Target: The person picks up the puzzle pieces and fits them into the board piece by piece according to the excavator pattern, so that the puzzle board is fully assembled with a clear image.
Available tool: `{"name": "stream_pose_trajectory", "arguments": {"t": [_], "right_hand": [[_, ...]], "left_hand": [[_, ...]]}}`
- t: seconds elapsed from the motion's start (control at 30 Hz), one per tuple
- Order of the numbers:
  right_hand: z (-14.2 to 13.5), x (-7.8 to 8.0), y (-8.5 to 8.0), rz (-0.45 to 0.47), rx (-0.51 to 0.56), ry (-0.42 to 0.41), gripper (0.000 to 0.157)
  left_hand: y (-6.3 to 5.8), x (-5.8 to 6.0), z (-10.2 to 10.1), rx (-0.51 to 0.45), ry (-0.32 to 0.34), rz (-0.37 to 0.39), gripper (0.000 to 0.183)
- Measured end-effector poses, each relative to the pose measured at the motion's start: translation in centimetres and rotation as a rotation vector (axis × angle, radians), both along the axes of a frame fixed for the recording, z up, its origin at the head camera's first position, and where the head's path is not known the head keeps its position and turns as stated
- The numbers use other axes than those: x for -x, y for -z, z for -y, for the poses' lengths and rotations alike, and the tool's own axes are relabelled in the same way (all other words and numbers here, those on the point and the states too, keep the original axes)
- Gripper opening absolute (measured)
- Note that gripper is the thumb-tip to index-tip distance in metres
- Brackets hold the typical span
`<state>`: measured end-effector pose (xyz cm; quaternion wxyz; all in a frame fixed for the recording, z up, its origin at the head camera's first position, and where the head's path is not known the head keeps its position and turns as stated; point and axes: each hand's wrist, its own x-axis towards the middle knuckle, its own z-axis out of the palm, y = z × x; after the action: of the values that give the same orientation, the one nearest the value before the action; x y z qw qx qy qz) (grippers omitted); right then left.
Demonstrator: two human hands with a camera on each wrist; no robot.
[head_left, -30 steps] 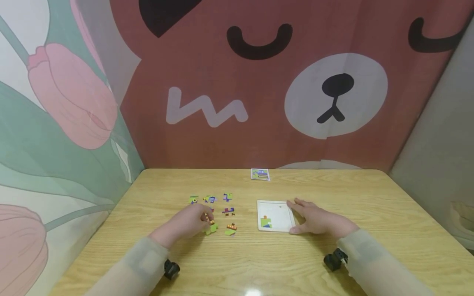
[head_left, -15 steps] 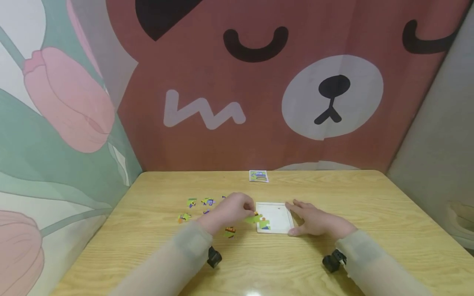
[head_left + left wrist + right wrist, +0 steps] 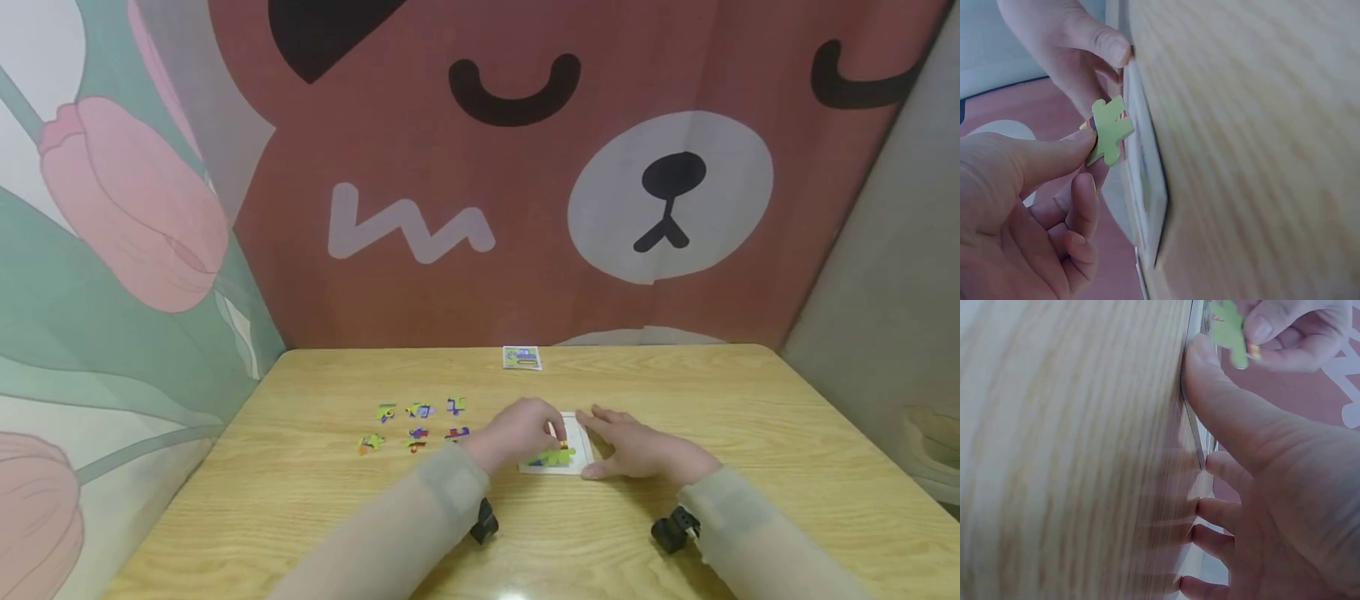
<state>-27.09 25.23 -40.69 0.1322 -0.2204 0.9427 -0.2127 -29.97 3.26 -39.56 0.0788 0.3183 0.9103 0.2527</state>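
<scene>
My left hand [image 3: 517, 433] pinches a green puzzle piece [image 3: 1111, 128] between thumb and index finger, its other fingers curled below. The piece is held over the lower part of a white puzzle tray [image 3: 581, 450], slightly above it in the left wrist view. A placed piece with green and blue in the tray's lower left corner is partly covered by the hand and the held piece. My right hand [image 3: 637, 448] rests at the tray's right side with fingers spread. Its thumb [image 3: 1205, 353] touches the tray's edge, and its fingertips touch down farther along.
Several loose puzzle pieces [image 3: 420, 410] lie on the wooden table [image 3: 315, 500] left of the tray; my left forearm may hide others. A small picture card [image 3: 522, 357] lies near the back edge. A wall with a bear picture [image 3: 450, 300] stands behind the table.
My left hand has moved right from the loose pieces to above the tray, carrying the green puzzle piece. The right hand has stayed at the tray's right edge.
</scene>
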Motion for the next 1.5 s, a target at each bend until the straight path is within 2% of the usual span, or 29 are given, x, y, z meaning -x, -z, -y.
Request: {"name": "stream_pose_trajectory", "arguments": {"t": [0.23, 0.5, 0.8, 0.93, 1.07, 1.3, 1.5], "right_hand": [[0.1, -0.1, 0.0, -0.007, -0.002, 0.009, 0.095], [0.2, -0.1, -0.1, 0.008, 0.003, 0.018, 0.095], [0.1, 0.0, 0.0, 0.024, 0.015, 0.022, 0.096], [0.0, 0.1, 0.2, 0.017, 0.014, 0.019, 0.096], [-0.1, 0.1, 0.3, 0.016, 0.017, 0.022, 0.097], [-0.1, 0.1, 0.1, 0.007, 0.007, 0.008, 0.095], [-0.1, 0.0, 0.2, 0.001, 0.010, -0.003, 0.095]], "left_hand": [[0.4, 0.1, 0.0, 0.000, -0.022, 0.029, 0.010], [0.6, 0.4, 0.0, 0.043, 0.035, 0.016, 0.011], [0.3, 0.2, -0.1, 0.110, 0.043, 0.033, 0.008], [0.3, 0.0, 0.0, 0.135, 0.049, 0.007, 0.007], [0.3, -0.2, 0.0, 0.175, 0.023, -0.029, 0.015], [0.2, -0.6, 0.2, 0.163, -0.050, 0.033, 0.022], [-0.3, -0.9, 0.9, 0.118, -0.053, 0.058, 0.015]]}}
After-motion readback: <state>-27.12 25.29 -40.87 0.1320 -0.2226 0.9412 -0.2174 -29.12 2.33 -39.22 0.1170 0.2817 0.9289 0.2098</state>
